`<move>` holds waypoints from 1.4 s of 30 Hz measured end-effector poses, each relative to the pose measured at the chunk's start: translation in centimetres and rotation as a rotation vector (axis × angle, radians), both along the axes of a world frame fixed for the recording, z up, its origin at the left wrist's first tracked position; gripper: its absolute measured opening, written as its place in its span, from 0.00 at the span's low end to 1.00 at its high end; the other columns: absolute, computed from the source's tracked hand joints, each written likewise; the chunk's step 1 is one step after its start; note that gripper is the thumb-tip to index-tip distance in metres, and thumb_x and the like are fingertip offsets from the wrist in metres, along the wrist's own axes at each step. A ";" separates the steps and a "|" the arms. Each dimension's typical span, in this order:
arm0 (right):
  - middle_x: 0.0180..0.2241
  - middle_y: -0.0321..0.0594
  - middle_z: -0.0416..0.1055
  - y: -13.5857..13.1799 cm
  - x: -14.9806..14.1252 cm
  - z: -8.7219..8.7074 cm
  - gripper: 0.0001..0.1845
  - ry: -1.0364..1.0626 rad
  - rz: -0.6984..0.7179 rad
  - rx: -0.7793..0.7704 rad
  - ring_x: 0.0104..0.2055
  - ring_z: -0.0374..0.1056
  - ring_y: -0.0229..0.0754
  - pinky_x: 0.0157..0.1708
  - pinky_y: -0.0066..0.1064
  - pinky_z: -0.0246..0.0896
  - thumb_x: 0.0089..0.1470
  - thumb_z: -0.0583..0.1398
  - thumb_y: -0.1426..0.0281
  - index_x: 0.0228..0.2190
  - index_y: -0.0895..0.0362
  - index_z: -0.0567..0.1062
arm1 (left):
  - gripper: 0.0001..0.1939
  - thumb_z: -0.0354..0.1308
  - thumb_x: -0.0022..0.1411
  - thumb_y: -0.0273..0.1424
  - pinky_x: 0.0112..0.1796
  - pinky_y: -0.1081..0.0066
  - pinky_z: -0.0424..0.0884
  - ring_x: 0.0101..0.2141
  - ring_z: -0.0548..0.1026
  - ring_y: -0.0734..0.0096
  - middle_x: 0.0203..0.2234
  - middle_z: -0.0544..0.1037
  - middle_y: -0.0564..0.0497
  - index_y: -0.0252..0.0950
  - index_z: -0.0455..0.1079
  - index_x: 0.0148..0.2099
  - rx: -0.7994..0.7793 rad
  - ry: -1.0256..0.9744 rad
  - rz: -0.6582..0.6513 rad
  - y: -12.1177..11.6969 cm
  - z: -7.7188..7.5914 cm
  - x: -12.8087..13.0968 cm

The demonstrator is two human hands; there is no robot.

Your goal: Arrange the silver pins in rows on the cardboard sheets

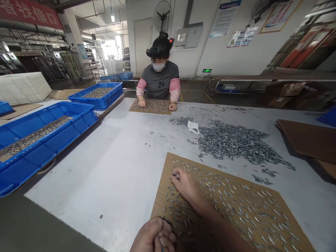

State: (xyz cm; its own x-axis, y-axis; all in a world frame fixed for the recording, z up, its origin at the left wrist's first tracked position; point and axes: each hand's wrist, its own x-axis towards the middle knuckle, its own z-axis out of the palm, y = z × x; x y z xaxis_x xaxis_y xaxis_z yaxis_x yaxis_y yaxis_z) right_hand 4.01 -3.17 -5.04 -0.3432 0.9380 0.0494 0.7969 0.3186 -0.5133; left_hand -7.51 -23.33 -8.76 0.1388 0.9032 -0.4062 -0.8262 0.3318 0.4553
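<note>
A brown cardboard sheet (pixel 160 204) lies in front of me, covered with many small, slim, grey metal pieces (pixel 237 210) spaced apart in rough rows. Over its left part is my right hand (pixel 185 183), thumb and forefinger pinched together, with a bit of grey showing between the tips. At the sheet's near left corner, my left hand (pixel 154 236) is palm up with curled fingers. Dark metal bits show at its fingers; most of what it holds is hidden. A large loose heap of the same metal pieces (pixel 236 141) lies on the white table (pixel 105 168) beyond the sheet.
Across the table a co-worker (pixel 160 78) has both hands at another piece-covered cardboard sheet (pixel 151 106). Blue crates (pixel 47 143) with filled sheets stand along the left. A white scrap (pixel 193 127) lies beside the heap. Stacked brown cardboard (pixel 309 138) sits at the right edge.
</note>
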 end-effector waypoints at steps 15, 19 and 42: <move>0.27 0.36 0.72 -13.0 1.6 -1.6 0.12 0.135 0.582 0.668 0.32 0.66 0.40 0.38 0.33 0.58 0.63 0.55 0.76 0.28 0.53 0.71 | 0.22 0.64 0.66 0.47 0.59 0.58 0.67 0.57 0.75 0.50 0.50 0.81 0.37 0.31 0.79 0.49 -0.040 -0.194 0.122 1.9 3.7 -0.4; 0.28 0.35 0.73 -10.2 1.9 -0.2 0.11 0.159 0.642 0.508 0.31 0.67 0.39 0.35 0.31 0.59 0.63 0.55 0.72 0.29 0.53 0.72 | 0.21 0.63 0.67 0.46 0.57 0.56 0.70 0.57 0.75 0.49 0.54 0.79 0.37 0.32 0.78 0.50 -0.055 -0.161 0.128 2.4 4.1 -1.2; 0.34 0.40 0.73 2.9 -0.7 -0.2 0.07 -0.039 0.053 0.078 0.35 0.67 0.41 0.35 0.30 0.53 0.60 0.57 0.71 0.30 0.55 0.73 | 0.25 0.79 0.48 0.44 0.32 0.70 0.71 0.32 0.80 0.63 0.35 0.84 0.40 0.29 0.80 0.39 -0.136 -0.052 0.104 1.6 2.1 -1.8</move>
